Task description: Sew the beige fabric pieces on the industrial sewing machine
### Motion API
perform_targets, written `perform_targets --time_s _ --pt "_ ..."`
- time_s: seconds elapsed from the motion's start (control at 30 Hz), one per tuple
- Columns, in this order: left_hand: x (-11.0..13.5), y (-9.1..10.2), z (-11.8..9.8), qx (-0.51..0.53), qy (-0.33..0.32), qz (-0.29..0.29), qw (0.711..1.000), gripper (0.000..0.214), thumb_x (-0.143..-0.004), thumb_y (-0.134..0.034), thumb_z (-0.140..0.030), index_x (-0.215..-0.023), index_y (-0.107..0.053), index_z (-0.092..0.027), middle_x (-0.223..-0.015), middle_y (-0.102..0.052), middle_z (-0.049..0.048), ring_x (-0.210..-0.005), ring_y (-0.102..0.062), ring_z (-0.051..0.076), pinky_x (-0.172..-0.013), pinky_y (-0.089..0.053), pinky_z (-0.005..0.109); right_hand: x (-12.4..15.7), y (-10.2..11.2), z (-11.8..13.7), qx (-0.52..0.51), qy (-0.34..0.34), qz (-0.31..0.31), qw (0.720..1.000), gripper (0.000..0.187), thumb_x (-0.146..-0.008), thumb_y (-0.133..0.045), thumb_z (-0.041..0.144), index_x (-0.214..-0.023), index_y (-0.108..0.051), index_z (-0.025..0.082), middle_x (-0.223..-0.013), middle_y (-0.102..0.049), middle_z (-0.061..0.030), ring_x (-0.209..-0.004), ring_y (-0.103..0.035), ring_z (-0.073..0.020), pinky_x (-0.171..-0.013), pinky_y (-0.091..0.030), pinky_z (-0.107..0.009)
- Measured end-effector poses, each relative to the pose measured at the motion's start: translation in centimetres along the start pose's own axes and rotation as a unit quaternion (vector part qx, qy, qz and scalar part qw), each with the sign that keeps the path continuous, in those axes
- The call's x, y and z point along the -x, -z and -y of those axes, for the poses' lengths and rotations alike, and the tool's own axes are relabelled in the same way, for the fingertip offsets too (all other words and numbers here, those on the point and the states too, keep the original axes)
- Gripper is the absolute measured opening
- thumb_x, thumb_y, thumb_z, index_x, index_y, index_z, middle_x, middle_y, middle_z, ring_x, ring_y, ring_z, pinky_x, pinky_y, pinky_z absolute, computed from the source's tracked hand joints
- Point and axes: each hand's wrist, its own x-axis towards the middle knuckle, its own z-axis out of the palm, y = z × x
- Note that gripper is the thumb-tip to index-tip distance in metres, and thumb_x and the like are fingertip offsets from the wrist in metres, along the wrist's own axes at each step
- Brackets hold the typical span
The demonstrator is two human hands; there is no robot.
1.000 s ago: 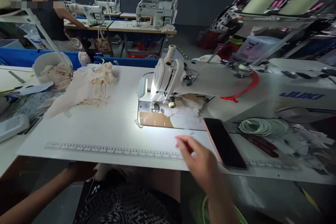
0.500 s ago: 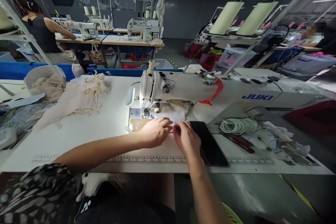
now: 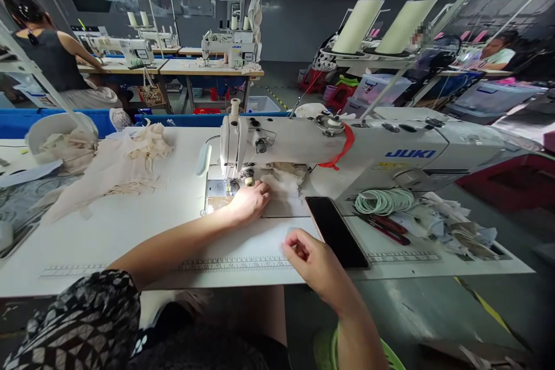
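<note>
My left hand [image 3: 249,201] lies on the bed of the white sewing machine [image 3: 329,147], just right of the needle, with fingers curled over a piece of white fabric [image 3: 284,188]. My right hand [image 3: 314,263] rests on the table near the printed ruler [image 3: 229,266], fingers curled in a pinch; what it holds, if anything, is too small to name. A black phone [image 3: 336,231] lies just right of that hand.
A heap of cream fabric pieces [image 3: 125,162] and a white bowl [image 3: 56,133] sit at the left. Coiled green cord [image 3: 384,201], red-handled scissors [image 3: 385,225] and scraps lie at the right. Other people work at machines behind and to the right.
My left hand moved up to the needle area with the fabric. My right hand drew back toward the table's front edge. The view shifted slightly left.
</note>
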Motion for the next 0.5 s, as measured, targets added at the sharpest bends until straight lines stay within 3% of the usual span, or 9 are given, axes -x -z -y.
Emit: perform_targets --time_s 0.1,0.17,0.23,0.3,0.33,0.37,0.4,0.43,0.5 --pt "1.2 0.5 -0.3 0.107 -0.016 -0.045 0.993 0.026 -0.100 -0.047 -0.012 -0.115 -0.068 -0.015 -0.129 -0.067 0.0161 -0.121 -0.063 0.027 -0.106 -0.054 0.038 1.6 0.4 0.9 -0.023 0.059 -0.010 0.998 0.020 -0.092 -0.054 0.040 -0.079 -0.057 0.026 -0.076 -0.067 0.0009 -0.059 -0.053 -0.0126 -0.058 -0.045 -0.025" --pt "2.6 1.2 -0.7 0.256 0.014 -0.043 0.966 0.027 -0.104 -0.044 -0.020 -0.119 -0.067 -0.015 -0.125 -0.069 0.0152 -0.121 -0.064 0.025 -0.109 -0.051 0.039 2.0 0.6 1.2 -0.046 0.100 -0.016 0.994 0.020 -0.094 -0.055 0.038 -0.080 -0.059 0.025 -0.092 -0.073 -0.0018 -0.065 -0.056 -0.0123 -0.064 -0.049 -0.025" --pt "4.4 2.2 -0.9 0.461 0.088 0.014 0.883 0.036 -0.109 -0.039 -0.038 -0.114 -0.067 -0.016 -0.114 -0.072 0.0130 -0.110 -0.068 0.024 -0.101 -0.055 0.039 1.7 0.5 1.4 -0.076 0.128 -0.010 0.989 0.021 -0.095 -0.057 0.039 -0.080 -0.060 0.025 -0.096 -0.074 -0.0031 -0.075 -0.062 -0.0144 -0.072 -0.052 -0.026" --pt "6.3 3.1 -0.7 0.641 0.159 0.089 0.746 0.053 -0.106 -0.040 -0.061 -0.102 -0.067 -0.016 -0.098 -0.073 0.0100 -0.093 -0.071 0.022 -0.089 -0.058 0.038 0.9 0.2 1.7 -0.113 0.135 -0.005 0.984 0.023 -0.094 -0.059 0.042 -0.080 -0.061 0.025 -0.093 -0.074 -0.0038 -0.086 -0.066 -0.0177 -0.077 -0.053 -0.027" --pt "7.2 3.5 -0.5 0.695 0.181 0.114 0.686 0.057 -0.100 -0.048 -0.070 -0.095 -0.066 -0.015 -0.091 -0.073 0.0082 -0.086 -0.071 0.021 -0.084 -0.059 0.037 0.3 -0.1 1.9 -0.126 0.131 -0.001 0.983 0.024 -0.094 -0.060 0.043 -0.081 -0.061 0.024 -0.093 -0.074 -0.0042 -0.088 -0.067 -0.0185 -0.077 -0.053 -0.028" --pt "8.0 3.9 -0.1 0.725 0.196 0.125 0.649 0.058 -0.091 -0.060 -0.074 -0.089 -0.064 -0.016 -0.084 -0.071 0.0062 -0.079 -0.070 0.019 -0.079 -0.058 0.035 -0.4 -0.5 2.2 -0.132 0.121 0.004 0.984 0.024 -0.094 -0.060 0.045 -0.082 -0.062 0.024 -0.093 -0.074 -0.0045 -0.086 -0.067 -0.0185 -0.077 -0.053 -0.028" --pt "8.7 4.1 0.4 0.734 0.205 0.125 0.636 0.058 -0.082 -0.072 -0.073 -0.085 -0.061 -0.016 -0.080 -0.070 0.0043 -0.073 -0.069 0.018 -0.075 -0.056 0.032 -1.3 -1.0 2.5 -0.131 0.108 0.009 0.985 0.025 -0.094 -0.060 0.046 -0.083 -0.064 0.023 -0.091 -0.073 -0.0045 -0.082 -0.066 -0.0178 -0.074 -0.053 -0.029" --pt "9.4 4.4 1.1 0.728 0.212 0.117 0.642 0.057 -0.074 -0.081 -0.069 -0.083 -0.058 -0.017 -0.076 -0.069 0.0026 -0.068 -0.068 0.016 -0.070 -0.054 0.029 -2.2 -1.5 2.9 -0.127 0.092 0.016 0.988 0.026 -0.093 -0.060 0.047 -0.084 -0.065 0.023 -0.089 -0.073 -0.0043 -0.076 -0.064 -0.0168 -0.071 -0.052 -0.029" --pt "10.3 4.7 2.7 0.686 0.237 0.087 0.683 0.052 -0.070 -0.085 -0.059 -0.081 -0.055 -0.018 -0.066 -0.065 -0.0013 -0.057 -0.061 0.013 -0.059 -0.048 0.026 -4.2 -2.9 3.6 -0.119 0.066 0.037 0.990 0.028 -0.091 -0.059 0.049 -0.083 -0.065 0.022 -0.080 -0.071 -0.0033 -0.065 -0.059 -0.0155 -0.062 -0.050 -0.029"
